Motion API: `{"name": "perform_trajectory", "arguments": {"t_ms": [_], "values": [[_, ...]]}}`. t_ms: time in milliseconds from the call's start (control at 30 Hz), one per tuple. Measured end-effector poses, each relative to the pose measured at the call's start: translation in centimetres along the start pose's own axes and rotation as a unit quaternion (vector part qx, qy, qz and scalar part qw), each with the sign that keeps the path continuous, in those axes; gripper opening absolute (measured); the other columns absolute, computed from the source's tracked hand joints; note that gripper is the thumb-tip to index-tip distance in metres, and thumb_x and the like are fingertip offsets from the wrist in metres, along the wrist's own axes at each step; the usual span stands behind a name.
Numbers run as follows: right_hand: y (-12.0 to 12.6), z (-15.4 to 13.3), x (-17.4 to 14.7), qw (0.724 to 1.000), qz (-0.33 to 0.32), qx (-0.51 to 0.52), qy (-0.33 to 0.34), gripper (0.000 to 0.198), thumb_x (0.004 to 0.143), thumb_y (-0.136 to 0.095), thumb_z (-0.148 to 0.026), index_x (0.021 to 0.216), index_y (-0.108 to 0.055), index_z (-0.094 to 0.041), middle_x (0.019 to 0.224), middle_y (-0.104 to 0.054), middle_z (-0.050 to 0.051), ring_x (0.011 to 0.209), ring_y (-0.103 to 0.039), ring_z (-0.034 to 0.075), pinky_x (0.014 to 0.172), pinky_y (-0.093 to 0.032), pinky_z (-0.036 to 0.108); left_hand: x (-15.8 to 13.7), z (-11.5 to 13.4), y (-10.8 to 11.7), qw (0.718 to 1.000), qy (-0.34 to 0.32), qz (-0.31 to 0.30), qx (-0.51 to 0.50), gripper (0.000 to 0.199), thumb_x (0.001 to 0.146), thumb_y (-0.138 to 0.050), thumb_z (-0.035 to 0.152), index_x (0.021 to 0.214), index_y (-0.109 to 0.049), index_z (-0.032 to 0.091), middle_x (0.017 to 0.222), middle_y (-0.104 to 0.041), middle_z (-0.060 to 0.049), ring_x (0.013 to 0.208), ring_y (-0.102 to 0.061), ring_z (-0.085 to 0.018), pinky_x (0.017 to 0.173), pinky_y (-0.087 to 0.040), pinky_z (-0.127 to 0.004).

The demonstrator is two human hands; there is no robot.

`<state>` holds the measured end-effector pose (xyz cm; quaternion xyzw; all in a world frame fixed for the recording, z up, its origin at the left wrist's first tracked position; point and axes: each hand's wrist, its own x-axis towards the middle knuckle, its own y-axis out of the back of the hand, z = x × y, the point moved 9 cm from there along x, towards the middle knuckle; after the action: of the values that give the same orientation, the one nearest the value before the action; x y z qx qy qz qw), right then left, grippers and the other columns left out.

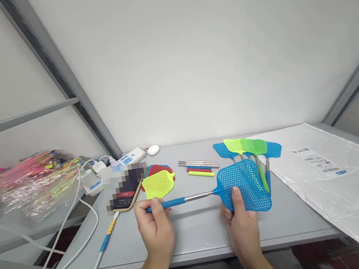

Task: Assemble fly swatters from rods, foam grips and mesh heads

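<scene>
A blue fly swatter (241, 181) is held level above the front of the table by both hands. My left hand (156, 229) is closed around its blue grip, at the end of a short metal shaft. The perforated head is pinched in my right hand (242, 220), thumb on top and fingers underneath, mostly hidden. Beyond my left hand lie loose swatter heads: a yellow head (159, 184) on top of a red head (159, 170), with a blue edge behind. Metal rods (198, 164) lie at the middle, beside red, blue and yellow grips (201, 173).
Several swatters with shafts (256, 146) are stacked behind my right hand. A white plastic bag (330, 183) covers the table's right side. At left are a phone (126, 197) with a charging cable (108, 234), a power strip (129, 158) and colourful plastic-wrapped goods (37, 184).
</scene>
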<state>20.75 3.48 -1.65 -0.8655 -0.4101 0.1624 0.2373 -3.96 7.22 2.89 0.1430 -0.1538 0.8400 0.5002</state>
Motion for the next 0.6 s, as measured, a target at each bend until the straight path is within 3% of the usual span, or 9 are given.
{"name": "perform_trajectory", "arguments": {"t_ms": [133,200,267,400,500,600], "values": [[-0.3,0.1,0.8,0.999,-0.027,-0.012,-0.044,0.039,0.085,-0.063,-0.051,0.07,-0.043,-0.022,0.049,-0.042,-0.008,0.043,-0.037,0.007,0.04,-0.03,0.021,-0.1,0.7,-0.8,0.997,-0.055,-0.043,0.015,0.023,0.091,-0.056,0.044,0.094,-0.046,0.023,0.086,-0.056,-0.001,0.078,-0.058,-0.015,0.069,-0.052,-0.027],[-0.6,0.2,1.3,0.995,-0.043,0.023,-0.084,0.038,0.085,-0.064,-0.05,0.071,-0.042,-0.022,0.047,-0.039,-0.01,0.041,-0.032,0.007,0.039,-0.026,0.02,-0.2,1.6,-1.3,0.991,-0.107,-0.063,0.056,0.022,0.089,-0.06,0.039,0.099,-0.049,0.023,0.098,-0.054,-0.004,0.096,-0.057,-0.018,0.083,-0.05,-0.031],[-0.4,0.0,1.8,0.991,-0.044,0.064,-0.107,0.035,0.085,-0.065,-0.047,0.074,-0.042,-0.022,0.047,-0.037,-0.011,0.041,-0.029,0.007,0.038,-0.024,0.019,-0.3,2.3,-1.7,0.977,-0.154,-0.08,0.127,0.021,0.086,-0.063,0.037,0.099,-0.054,0.023,0.105,-0.05,-0.006,0.105,-0.053,-0.021,0.087,-0.048,-0.033],[0.5,-1.3,2.5,0.994,-0.03,0.065,-0.085,0.034,0.084,-0.067,-0.045,0.074,-0.043,-0.022,0.049,-0.038,-0.011,0.041,-0.029,0.006,0.038,-0.023,0.018,-0.9,2.9,-3.9,0.923,-0.234,-0.174,0.252,0.012,0.087,-0.063,0.035,0.089,-0.062,0.023,0.095,-0.056,-0.004,0.094,-0.056,-0.022,0.088,-0.045,-0.038],[0.8,-2.9,2.7,0.998,-0.042,0.035,-0.045,0.036,0.085,-0.065,-0.047,0.072,-0.043,-0.022,0.048,-0.038,-0.011,0.041,-0.03,0.006,0.038,-0.024,0.019,-2.0,2.6,-5.9,0.883,-0.274,-0.281,0.257,0.013,0.087,-0.063,0.034,0.096,-0.065,0.025,0.093,-0.064,-0.004,0.09,-0.06,-0.022,0.086,-0.045,-0.037],[0.5,-4.9,3.4,0.998,-0.057,-0.004,-0.001,0.038,0.086,-0.063,-0.049,0.069,-0.043,-0.021,0.045,-0.038,-0.01,0.041,-0.032,0.007,0.04,-0.026,0.02,-2.8,2.2,-7.3,0.879,-0.253,-0.339,0.219,0.016,0.088,-0.06,0.035,0.1,-0.066,0.027,0.09,-0.066,-0.005,0.082,-0.06,-0.022,0.073,-0.047,-0.032]]}}
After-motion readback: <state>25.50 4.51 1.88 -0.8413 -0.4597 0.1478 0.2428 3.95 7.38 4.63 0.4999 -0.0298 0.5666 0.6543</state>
